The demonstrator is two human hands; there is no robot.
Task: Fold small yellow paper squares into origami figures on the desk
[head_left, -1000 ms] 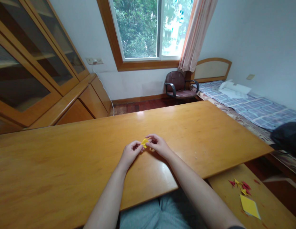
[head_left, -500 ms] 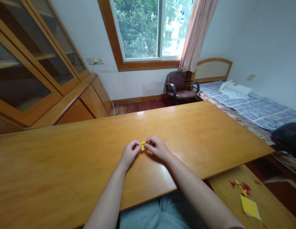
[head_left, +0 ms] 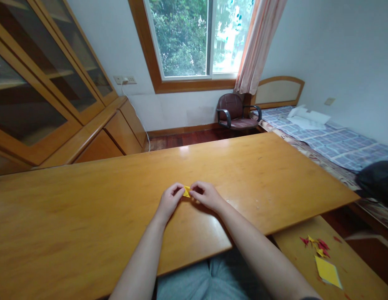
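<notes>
A small folded piece of yellow paper (head_left: 187,191) is pinched between my two hands, just above the wooden table (head_left: 103,208). My left hand (head_left: 171,200) grips its left side with thumb and fingertips. On the other side, my right hand (head_left: 206,195) closes thumb and index finger on the right edge. The fingertips cover both ends of the paper, and its exact folded shape is too small to make out.
On a lower surface (head_left: 294,241) at the right lie several small red and yellow folded paper pieces (head_left: 320,246) and a stack of yellow paper squares (head_left: 328,271). Beyond the table stand a brown armchair (head_left: 233,111) and a bed (head_left: 344,141). A glass-fronted cabinet (head_left: 87,112) is at the left.
The yellow paper has gone from a pointed, spread shape to a flatter, more compact one. My right fingers have dropped slightly; both hands stay in nearly the same place.
</notes>
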